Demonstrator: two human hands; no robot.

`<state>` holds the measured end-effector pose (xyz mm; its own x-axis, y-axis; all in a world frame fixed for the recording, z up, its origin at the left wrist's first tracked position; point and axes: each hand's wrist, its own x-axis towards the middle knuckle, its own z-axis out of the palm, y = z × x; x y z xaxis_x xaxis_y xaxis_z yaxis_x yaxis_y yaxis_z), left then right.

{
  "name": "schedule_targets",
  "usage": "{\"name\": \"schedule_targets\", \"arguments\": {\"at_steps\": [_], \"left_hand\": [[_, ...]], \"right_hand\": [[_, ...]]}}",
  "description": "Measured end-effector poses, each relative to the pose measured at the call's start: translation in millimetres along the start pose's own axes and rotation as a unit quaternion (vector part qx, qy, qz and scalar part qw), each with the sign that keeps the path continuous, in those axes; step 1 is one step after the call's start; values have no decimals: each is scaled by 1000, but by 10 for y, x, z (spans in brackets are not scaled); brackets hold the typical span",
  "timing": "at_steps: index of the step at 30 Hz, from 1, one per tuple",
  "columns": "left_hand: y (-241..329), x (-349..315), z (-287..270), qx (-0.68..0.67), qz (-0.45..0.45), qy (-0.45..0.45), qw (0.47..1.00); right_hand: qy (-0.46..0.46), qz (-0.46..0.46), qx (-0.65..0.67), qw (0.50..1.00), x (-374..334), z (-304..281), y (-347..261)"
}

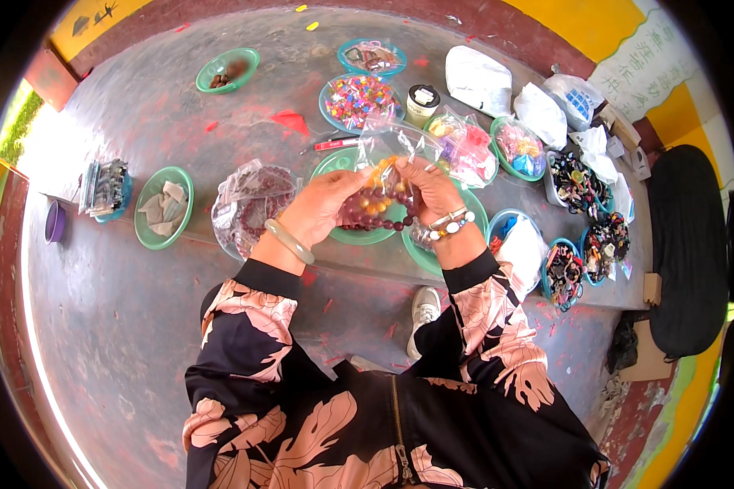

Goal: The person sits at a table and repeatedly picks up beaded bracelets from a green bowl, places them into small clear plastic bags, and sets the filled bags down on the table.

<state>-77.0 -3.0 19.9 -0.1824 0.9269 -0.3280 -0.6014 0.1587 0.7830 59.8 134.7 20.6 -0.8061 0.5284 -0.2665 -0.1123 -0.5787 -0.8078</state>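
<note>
Between my two hands hangs a beaded bracelet (398,225) of dark red and yellow beads. A clear plastic bag (391,134) stands up just beyond my fingertips. My left hand (329,199), with a pale bangle on its wrist, pinches the bracelet and bag from the left. Closed on their other side is my right hand (434,192), which wears bead bracelets at the wrist. I cannot tell whether the beads lie inside the bag or against it. Below them sits a green basin (359,236), partly covered by my hands.
Left of my hands lies a clear bag of dark red beads (249,204), near a green basin with grey packets (164,236). Beyond stand a basin of colourful pieces (326,102) and a lidded cup (422,102). White bags (479,79) and baskets of dark trinkets (563,277) crowd the right.
</note>
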Motion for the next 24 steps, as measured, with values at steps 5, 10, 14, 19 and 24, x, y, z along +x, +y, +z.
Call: {"name": "schedule_targets", "arguments": {"at_steps": [5, 10, 14, 19, 24], "left_hand": [[25, -25, 59, 10, -37, 25, 999], [20, 1, 11, 18, -53, 16, 998], [-18, 48, -4, 21, -49, 12, 998], [3, 33, -37, -6, -59, 28, 998], [47, -9, 19, -24, -78, 33, 996]], "right_hand": [[47, -28, 30, 998, 98, -101, 67], [47, -62, 55, 995, 71, -21, 62], [77, -113, 38, 990, 130, -88, 164], [61, -180, 16, 982, 39, 113, 197], [22, -211, 36, 977, 17, 130, 192]]}}
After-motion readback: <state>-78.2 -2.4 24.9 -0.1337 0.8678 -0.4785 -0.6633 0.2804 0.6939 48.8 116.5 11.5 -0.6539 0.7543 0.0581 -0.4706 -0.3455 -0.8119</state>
